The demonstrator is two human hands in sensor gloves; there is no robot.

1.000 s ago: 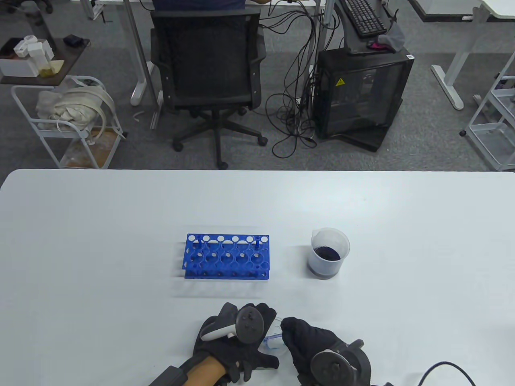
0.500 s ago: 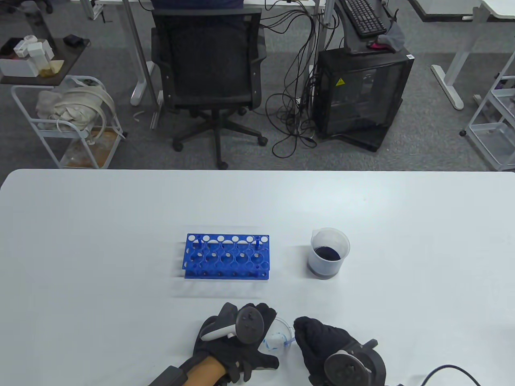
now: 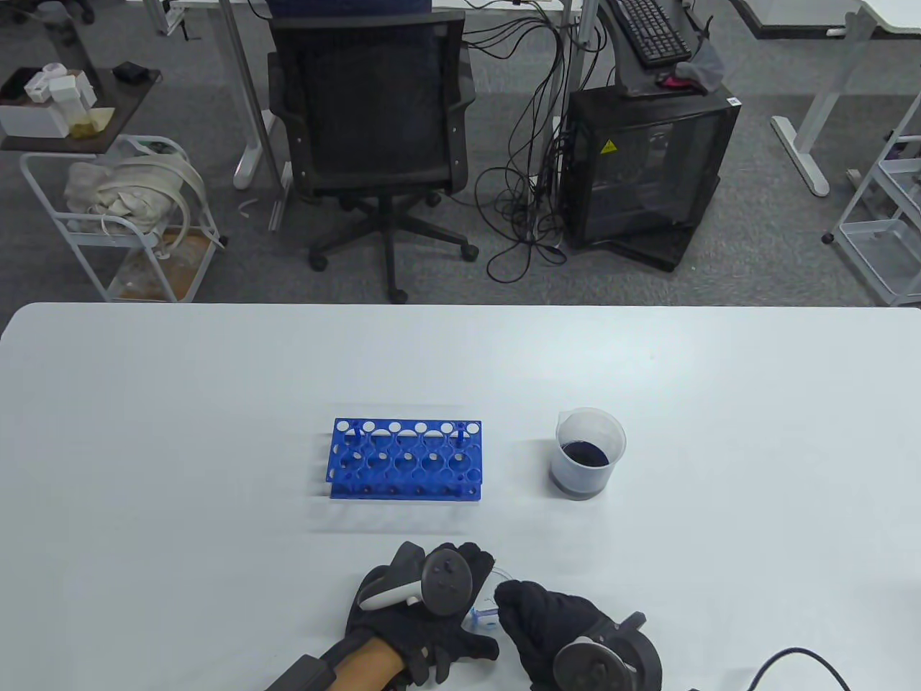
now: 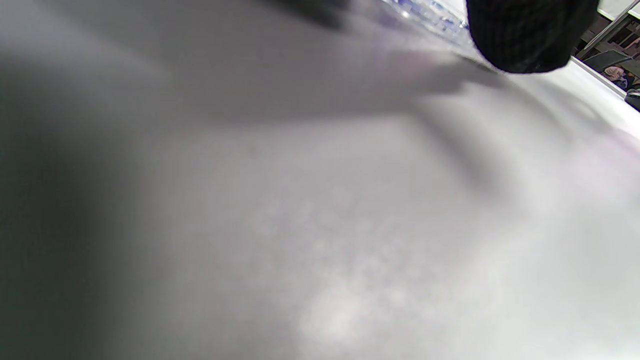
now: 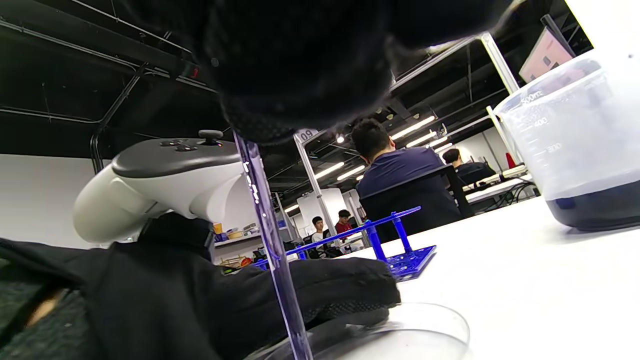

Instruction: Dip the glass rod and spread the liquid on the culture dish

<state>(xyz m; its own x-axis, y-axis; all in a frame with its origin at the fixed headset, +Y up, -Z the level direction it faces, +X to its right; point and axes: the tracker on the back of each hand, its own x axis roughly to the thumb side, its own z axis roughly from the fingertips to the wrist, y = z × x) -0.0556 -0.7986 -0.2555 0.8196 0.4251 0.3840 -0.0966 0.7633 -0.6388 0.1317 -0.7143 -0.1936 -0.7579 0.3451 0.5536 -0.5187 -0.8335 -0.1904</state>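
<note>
The rod point(image 5: 270, 240) stands near upright with its tip down in the dish point(image 5: 440, 325) at the table's point(image 3: 216, 432) near edge, pinched by the right hand point(image 3: 554, 626), so light, even strokes seem best while the left hand point(image 3: 417, 612), apparently flat against the rim, steadies it.

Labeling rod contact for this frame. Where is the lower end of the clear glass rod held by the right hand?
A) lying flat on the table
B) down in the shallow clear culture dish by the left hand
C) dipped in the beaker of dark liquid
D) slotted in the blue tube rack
B: in the right wrist view the clear glass rod runs from the right hand down into the shallow clear culture dish, beside the left hand.
</note>
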